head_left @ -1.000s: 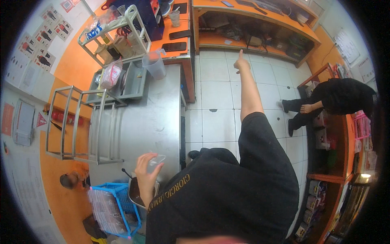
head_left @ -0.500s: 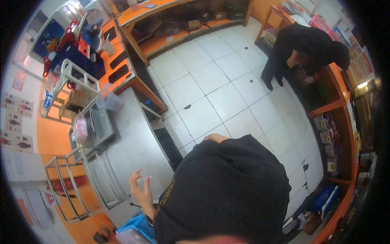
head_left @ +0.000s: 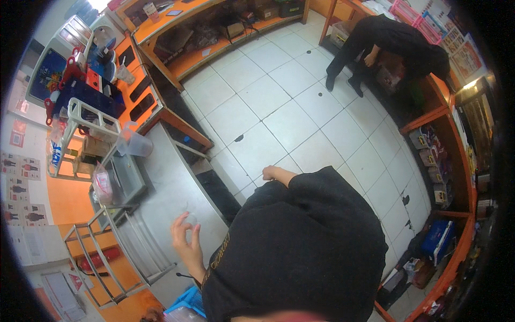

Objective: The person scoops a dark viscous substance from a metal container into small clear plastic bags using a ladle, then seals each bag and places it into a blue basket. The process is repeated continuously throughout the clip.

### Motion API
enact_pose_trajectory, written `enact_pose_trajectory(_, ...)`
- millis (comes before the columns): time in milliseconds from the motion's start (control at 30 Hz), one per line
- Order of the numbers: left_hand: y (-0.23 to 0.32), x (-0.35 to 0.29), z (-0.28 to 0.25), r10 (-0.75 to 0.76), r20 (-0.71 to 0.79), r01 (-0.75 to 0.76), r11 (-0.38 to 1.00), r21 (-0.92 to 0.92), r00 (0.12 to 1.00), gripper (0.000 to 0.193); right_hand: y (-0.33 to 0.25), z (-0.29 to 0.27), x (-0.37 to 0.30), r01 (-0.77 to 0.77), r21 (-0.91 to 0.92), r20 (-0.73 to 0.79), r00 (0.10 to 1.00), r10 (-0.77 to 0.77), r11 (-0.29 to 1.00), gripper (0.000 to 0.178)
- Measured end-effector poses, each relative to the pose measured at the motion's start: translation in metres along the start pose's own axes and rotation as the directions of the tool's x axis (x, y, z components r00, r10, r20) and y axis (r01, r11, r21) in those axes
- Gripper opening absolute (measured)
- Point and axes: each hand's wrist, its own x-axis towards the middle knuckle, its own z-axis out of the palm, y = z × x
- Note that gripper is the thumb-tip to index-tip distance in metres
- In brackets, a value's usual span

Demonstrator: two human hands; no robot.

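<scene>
My left hand [head_left: 186,241] is raised over the near end of the metal table [head_left: 185,185], thumb and fingers curved into a pinch. Between their tips shows a small, clear, thin piece [head_left: 191,219], too faint to name. Past the front of my black top, my right hand [head_left: 272,173] pokes out above the tiled floor with its fingers curled in. Whatever it may hold is hidden.
A clear plastic jug [head_left: 137,142] and a grey tray [head_left: 129,174] stand on the metal table, beside a metal rack [head_left: 102,252]. A blue basket [head_left: 188,301] is close at my left. At the far right, another person [head_left: 386,48] bends toward orange shelves [head_left: 429,115].
The view has shifted, moving the surroundings. My right hand has come into fuller sight past my top. My left hand keeps its pinch. The other person's hand now shows by their legs.
</scene>
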Motion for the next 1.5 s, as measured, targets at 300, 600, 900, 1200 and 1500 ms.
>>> enact_pose_trajectory(300,-0.003,-0.011,0.001,-0.004,-0.040,0.004,1.000,0.020,0.999,0.017,-0.024,-0.049,-0.030,-0.019,-0.094,-0.026,1.000,0.017,0.995,0.075)
enact_pose_trajectory(600,-0.003,-0.011,-0.003,0.007,-0.084,-0.010,0.999,-0.034,0.996,0.029,-0.069,-0.232,0.023,-0.151,0.078,-0.624,0.763,0.166,0.985,0.068)
enact_pose_trajectory(900,-0.002,-0.020,0.000,-0.038,-0.164,0.027,0.997,-0.071,0.986,0.059,-0.145,-0.442,-0.021,-0.029,0.148,-0.823,0.550,0.139,0.989,0.068)
enact_pose_trajectory(1200,0.001,-0.025,-0.006,-0.024,-0.134,0.028,0.999,0.024,0.991,0.053,-0.151,-0.462,-0.026,-0.151,0.135,-0.695,0.690,0.202,0.979,0.077)
enact_pose_trajectory(1500,0.007,-0.021,-0.008,0.001,-0.106,0.001,1.000,0.023,0.994,0.053,-0.141,-0.470,0.005,-0.135,0.113,-0.670,0.721,0.176,0.984,0.081)
